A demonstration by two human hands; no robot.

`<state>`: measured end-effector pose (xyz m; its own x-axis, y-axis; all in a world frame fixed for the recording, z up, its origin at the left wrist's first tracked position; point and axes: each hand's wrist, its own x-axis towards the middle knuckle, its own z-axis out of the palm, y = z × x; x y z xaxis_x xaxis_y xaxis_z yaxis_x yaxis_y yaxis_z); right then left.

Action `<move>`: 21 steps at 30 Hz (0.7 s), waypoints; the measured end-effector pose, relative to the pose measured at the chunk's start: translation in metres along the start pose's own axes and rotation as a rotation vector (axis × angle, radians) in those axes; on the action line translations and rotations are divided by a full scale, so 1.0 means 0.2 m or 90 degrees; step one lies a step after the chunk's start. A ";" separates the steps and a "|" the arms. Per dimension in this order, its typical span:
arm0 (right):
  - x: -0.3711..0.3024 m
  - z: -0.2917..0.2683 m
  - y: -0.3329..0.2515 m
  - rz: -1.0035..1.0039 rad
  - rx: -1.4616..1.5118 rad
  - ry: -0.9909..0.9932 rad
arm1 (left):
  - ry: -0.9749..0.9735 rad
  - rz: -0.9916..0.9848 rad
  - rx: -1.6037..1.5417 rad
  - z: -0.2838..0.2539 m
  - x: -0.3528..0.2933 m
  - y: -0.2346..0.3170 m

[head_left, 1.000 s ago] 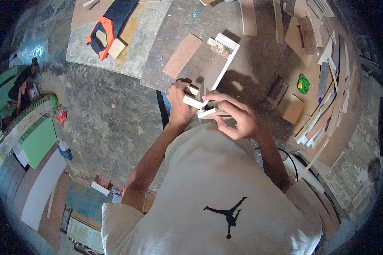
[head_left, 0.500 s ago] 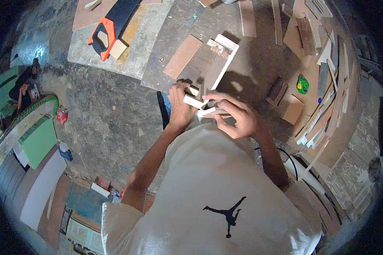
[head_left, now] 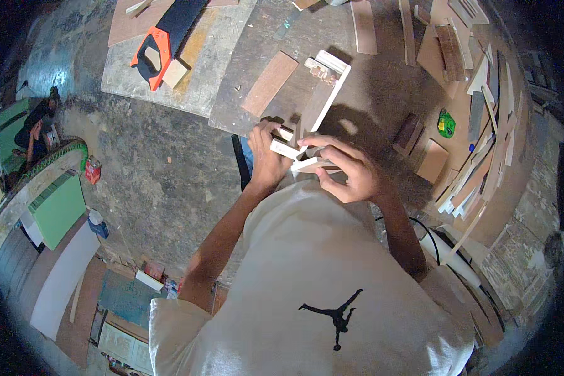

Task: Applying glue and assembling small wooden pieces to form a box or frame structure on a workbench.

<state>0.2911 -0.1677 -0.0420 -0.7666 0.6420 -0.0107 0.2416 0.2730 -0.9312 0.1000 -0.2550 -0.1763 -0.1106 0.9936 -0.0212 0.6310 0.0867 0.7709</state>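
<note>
- The left hand (head_left: 266, 164) is closed around a short pale wooden block (head_left: 286, 150), with the fingers wrapped over its near end.
- The right hand (head_left: 351, 172) pinches a second pale wooden strip (head_left: 312, 165) between thumb and fingers; this strip touches the block held by the left hand.
- Both pieces are held above the grey concrete floor (head_left: 163, 169), just in front of the person's chest.
- A long white-edged wooden frame piece (head_left: 327, 94) lies on the floor directly beyond the hands, with a flat brown rectangular board (head_left: 270, 83) beside it.
- A handsaw with an orange handle and black blade (head_left: 163, 34) lies on a grey slab (head_left: 197, 81) at the upper left.
- A small green round object (head_left: 445, 123) lies to the right, near a stack of mixed wooden offcuts (head_left: 476, 156).
- A small red box-shaped package (head_left: 93, 170) stands at the left, next to a green flat panel (head_left: 57, 210).
</note>
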 end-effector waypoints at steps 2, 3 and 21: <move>0.00 0.01 0.01 -0.004 0.001 0.004 | 0.001 0.001 -0.002 0.00 0.00 0.00; 0.00 0.01 0.01 -0.007 0.001 0.008 | 0.001 0.002 -0.006 0.00 0.00 0.00; -0.01 0.00 -0.02 0.017 0.021 -0.007 | 0.011 0.012 -0.013 0.02 0.00 -0.01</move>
<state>0.2917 -0.1702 -0.0376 -0.7671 0.6403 -0.0397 0.2425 0.2320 -0.9420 0.1010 -0.2545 -0.1810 -0.1114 0.9938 0.0043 0.6174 0.0658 0.7839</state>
